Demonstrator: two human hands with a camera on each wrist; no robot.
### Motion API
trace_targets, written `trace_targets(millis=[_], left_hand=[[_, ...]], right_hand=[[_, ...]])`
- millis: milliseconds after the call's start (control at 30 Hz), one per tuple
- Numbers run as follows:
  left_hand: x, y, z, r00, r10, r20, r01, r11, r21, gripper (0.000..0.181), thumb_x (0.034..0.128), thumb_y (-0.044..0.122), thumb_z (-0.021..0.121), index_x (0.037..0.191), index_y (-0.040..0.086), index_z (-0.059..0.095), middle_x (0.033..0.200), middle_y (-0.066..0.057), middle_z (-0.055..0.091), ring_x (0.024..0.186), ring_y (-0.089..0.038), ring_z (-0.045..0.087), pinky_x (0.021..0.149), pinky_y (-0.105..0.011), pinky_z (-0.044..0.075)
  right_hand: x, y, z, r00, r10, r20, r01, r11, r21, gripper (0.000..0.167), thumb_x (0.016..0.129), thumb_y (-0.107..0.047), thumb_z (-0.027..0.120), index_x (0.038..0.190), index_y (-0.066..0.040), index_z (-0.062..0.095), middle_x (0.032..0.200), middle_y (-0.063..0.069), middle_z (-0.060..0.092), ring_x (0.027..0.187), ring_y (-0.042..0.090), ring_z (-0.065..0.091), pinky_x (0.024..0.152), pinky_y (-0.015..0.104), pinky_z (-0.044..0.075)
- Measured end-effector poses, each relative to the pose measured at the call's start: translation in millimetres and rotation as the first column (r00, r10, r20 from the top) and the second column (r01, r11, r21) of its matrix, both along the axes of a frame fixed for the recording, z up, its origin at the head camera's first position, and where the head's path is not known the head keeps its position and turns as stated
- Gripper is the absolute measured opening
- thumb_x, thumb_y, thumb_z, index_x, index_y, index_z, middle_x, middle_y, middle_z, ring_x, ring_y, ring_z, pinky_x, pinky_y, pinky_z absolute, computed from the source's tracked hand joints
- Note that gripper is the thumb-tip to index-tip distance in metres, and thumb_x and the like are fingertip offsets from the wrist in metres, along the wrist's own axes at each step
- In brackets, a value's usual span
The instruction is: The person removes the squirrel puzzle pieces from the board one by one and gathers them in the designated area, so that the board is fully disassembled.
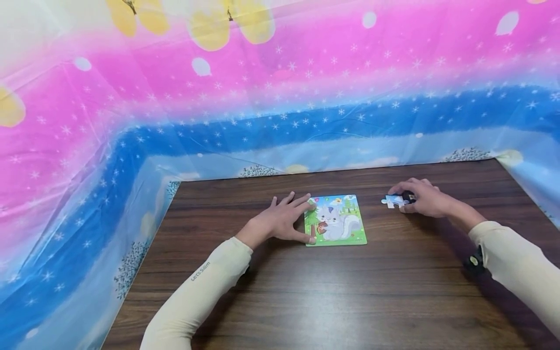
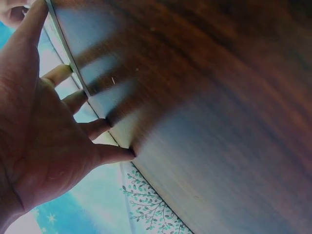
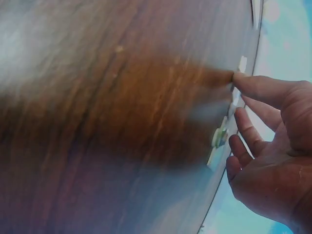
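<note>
A square picture board (image 1: pixel 339 226) with a white squirrel on it lies flat on the table. My left hand (image 1: pixel 282 219) rests at its left side with fingers spread, the thumb and index fingertip touching the board. To the right, my right hand (image 1: pixel 428 199) pinches jigsaw puzzle pieces between thumb and curled fingers. A pale blue piece (image 1: pixel 391 201) sticks out to the left of the fingers, and a dark piece (image 1: pixel 409 196) shows between them. In the right wrist view the pieces (image 3: pixel 222 136) appear edge-on at table level, partly hidden by the hand (image 3: pixel 273 146).
The brown wooden table (image 1: pixel 306 301) ends at a back edge just beyond both hands. Behind it and along the sides hangs a pink and blue cloth (image 1: pixel 271 116) with snowflakes. A dark wrist device (image 1: pixel 474 262) sits under the right sleeve.
</note>
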State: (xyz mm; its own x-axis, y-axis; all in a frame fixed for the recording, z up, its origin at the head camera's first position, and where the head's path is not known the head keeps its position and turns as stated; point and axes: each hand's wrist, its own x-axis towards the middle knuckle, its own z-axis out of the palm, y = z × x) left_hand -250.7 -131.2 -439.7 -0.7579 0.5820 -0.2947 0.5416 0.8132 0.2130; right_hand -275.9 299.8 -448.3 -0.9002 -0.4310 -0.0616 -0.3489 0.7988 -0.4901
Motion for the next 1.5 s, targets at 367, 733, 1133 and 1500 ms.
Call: trace_targets(millis=[367, 733, 1133, 1500], left_hand=[[-0.7, -3.8, 0.4, 1.000, 0.024, 0.007, -0.024, 1.000, 0.018, 0.106, 0.0862, 0.079, 0.068, 0.170, 0.037, 0.019, 0.181, 0.008, 0.003, 0.168, -0.034, 0.001, 0.130, -0.072, 0.007], [-3.0, -3.1, -2.3, 0.997, 0.079, 0.003, -0.079, 0.997, -0.006, 0.123, 0.0825, 0.084, 0.068, 0.173, 0.028, 0.004, 0.181, 0.003, 0.012, 0.169, -0.027, 0.005, 0.133, -0.064, 0.008], [-2.5, -1.3, -3.3, 0.999, 0.049, -0.001, -0.049, 0.998, -0.051, 0.119, 0.0836, 0.086, 0.064, 0.172, 0.032, 0.004, 0.181, 0.006, 0.005, 0.169, -0.027, 0.003, 0.134, -0.063, 0.009], [-1.0, 2.1, 4.5, 0.999, 0.046, 0.016, -0.045, 0.996, -0.072, 0.120, 0.0871, 0.082, 0.063, 0.173, 0.026, 0.002, 0.181, 0.003, 0.004, 0.169, -0.030, 0.004, 0.133, -0.064, 0.009]], right_hand=[[8.4, -39.7, 0.9, 0.988, 0.026, -0.152, -0.017, 0.998, 0.057, 0.054, 0.093, -0.015, 0.076, 0.145, -0.017, 0.061, 0.156, 0.024, 0.046, 0.139, 0.052, 0.034, 0.099, 0.069, 0.030], [-1.2, -126.3, -0.7, 0.981, 0.105, -0.161, -0.097, 0.993, 0.060, 0.060, 0.100, -0.027, 0.073, 0.155, -0.014, 0.052, 0.158, 0.019, 0.045, 0.145, 0.044, 0.038, 0.105, 0.063, 0.035], [-8.2, -188.7, 6.9, 0.980, 0.180, -0.082, -0.175, 0.983, 0.061, 0.054, 0.092, -0.031, 0.084, 0.138, -0.011, 0.065, 0.138, 0.013, 0.060, 0.131, 0.035, 0.051, 0.110, 0.061, 0.041], [-12.6, -208.1, 9.9, 0.985, 0.173, 0.003, -0.173, 0.980, 0.098, 0.043, 0.091, -0.023, 0.085, 0.129, -0.009, 0.070, 0.129, 0.011, 0.063, 0.124, 0.031, 0.057, 0.107, 0.054, 0.051]])
